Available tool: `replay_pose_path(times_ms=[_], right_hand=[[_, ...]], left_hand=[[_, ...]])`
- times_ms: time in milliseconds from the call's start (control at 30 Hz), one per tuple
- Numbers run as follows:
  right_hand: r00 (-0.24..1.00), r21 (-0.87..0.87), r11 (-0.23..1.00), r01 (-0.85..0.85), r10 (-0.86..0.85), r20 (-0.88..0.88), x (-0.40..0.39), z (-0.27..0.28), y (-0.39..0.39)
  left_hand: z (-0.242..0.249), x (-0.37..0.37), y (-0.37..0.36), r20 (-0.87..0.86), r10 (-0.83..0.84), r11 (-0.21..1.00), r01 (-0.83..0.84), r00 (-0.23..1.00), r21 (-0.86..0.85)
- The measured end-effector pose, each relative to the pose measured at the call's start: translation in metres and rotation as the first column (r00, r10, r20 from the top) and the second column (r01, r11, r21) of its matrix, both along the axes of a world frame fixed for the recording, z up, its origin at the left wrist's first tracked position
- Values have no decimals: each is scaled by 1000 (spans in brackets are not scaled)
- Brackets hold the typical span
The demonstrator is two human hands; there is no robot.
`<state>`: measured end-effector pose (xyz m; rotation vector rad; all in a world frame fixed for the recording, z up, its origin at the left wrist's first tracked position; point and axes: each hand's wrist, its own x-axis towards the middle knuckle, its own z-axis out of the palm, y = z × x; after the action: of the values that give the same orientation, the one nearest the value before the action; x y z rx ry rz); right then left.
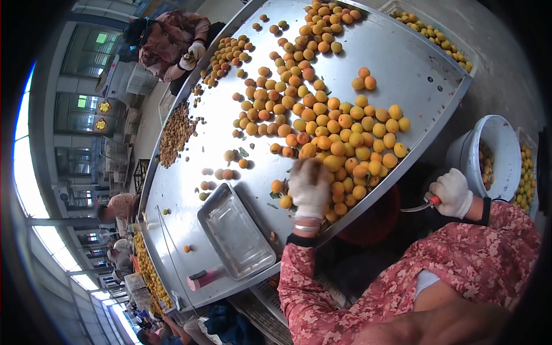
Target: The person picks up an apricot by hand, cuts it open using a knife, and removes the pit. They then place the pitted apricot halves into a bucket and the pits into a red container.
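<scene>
My left hand, in a white glove with brown-stained fingers, reaches into the near edge of a pile of orange-yellow apricots on a metal table. Its fingers are bent down and close together, and whatever lies beneath them is hidden. To the right, off the table edge, my gloved right hand is closed round the red handle of a small curved metal tool. The tool's tip points left, above a dark red tub.
A metal tray and a pink-and-grey cylinder lie on the table at left. Fruit stones are heaped at the far edge, near another gloved person. A white bucket stands right, beside crates of apricots.
</scene>
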<state>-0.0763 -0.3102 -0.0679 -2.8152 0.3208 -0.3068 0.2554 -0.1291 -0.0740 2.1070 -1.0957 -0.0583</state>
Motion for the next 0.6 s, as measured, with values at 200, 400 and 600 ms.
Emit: replay_pose_path(times_ms=[200,400,600], right_hand=[[1000,-25,1000,5,-5,6,0,-1,3],[996,-20,999,28,-30,-85,3,-2,3],[1000,9,1000,24,-24,7,3,-2,1]], left_hand=[[11,-55,-16,331,-262,964,228,906,139],[23,-31,12,177,-235,972,229,956,56],[22,50,83,93,180,926,-201,979,321]])
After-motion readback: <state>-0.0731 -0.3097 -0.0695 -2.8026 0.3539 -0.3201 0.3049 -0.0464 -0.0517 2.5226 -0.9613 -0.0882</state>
